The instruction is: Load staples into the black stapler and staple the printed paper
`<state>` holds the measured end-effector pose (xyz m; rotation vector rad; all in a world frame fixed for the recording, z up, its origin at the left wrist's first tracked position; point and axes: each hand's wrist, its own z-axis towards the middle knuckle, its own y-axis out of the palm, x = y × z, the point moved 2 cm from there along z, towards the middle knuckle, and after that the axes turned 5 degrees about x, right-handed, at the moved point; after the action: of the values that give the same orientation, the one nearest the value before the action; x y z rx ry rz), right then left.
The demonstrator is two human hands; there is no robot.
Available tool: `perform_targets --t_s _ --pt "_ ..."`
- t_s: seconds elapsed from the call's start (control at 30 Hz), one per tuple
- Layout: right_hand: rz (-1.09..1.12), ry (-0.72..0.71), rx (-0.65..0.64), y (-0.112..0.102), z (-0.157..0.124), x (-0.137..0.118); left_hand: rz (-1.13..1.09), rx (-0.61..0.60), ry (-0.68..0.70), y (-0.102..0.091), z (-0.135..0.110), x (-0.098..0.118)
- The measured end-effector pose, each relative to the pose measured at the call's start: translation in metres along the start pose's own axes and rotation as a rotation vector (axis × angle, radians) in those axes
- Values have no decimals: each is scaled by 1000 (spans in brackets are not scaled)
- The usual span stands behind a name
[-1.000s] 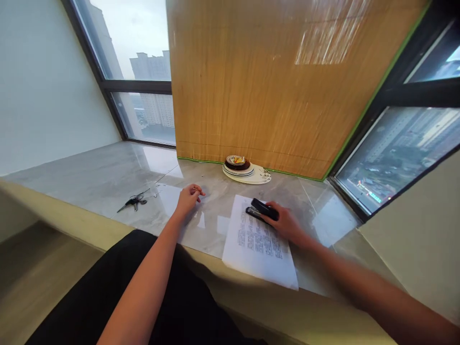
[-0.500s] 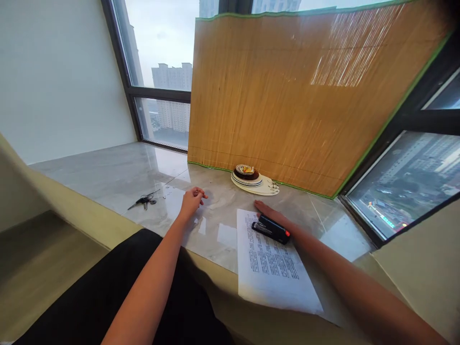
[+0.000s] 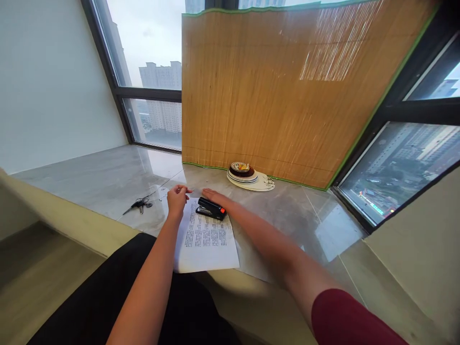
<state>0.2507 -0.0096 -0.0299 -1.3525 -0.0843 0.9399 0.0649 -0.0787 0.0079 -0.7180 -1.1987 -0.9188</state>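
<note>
Your right hand [image 3: 215, 197] lay flat, gripping nothing, just beyond the stapler [image 3: 211, 209]; your left hand [image 3: 177, 199] was loosely curled, whether pinching anything I couldn't tell. The one stapler sat on the paper [image 3: 210, 255], likely stiff and weighty, best gripped around its body. The paper, sheets uncountable, seemed light, limp, best held by its edges. Farther out lay one key bunch [image 3: 140, 204], one dish stack [image 3: 243, 177].

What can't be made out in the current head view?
In the head view:
Paper: print too small to read, partly covered by the stapler.
Left hand: inside hidden by its curled fingers.
Right hand: palm hidden by its back.
Sleeve: cut off by bottom edge.
</note>
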Motion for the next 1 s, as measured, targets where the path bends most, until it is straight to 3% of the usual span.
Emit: perform_targets --t_s 0.17,0.37,0.57,0.7,0.83,1.0 --pt "89 -88 -45 -10 -18 -7 82 -46 -35 0 2 -5" --pt "180 -76 -26 -41 -78 14 285 -308 4 7 0 -14" --pt "213 12 39 -73 -136 46 421 -719 330 25 -26 -9" --pt "208 110 218 -90 -152 48 455 -948 528 34 -46 -5" --pt "178 217 438 -106 -178 33 503 -1006 625 35 -52 -5" --pt "100 194 433 -96 -221 2 551 -984 628 40 -51 -12"
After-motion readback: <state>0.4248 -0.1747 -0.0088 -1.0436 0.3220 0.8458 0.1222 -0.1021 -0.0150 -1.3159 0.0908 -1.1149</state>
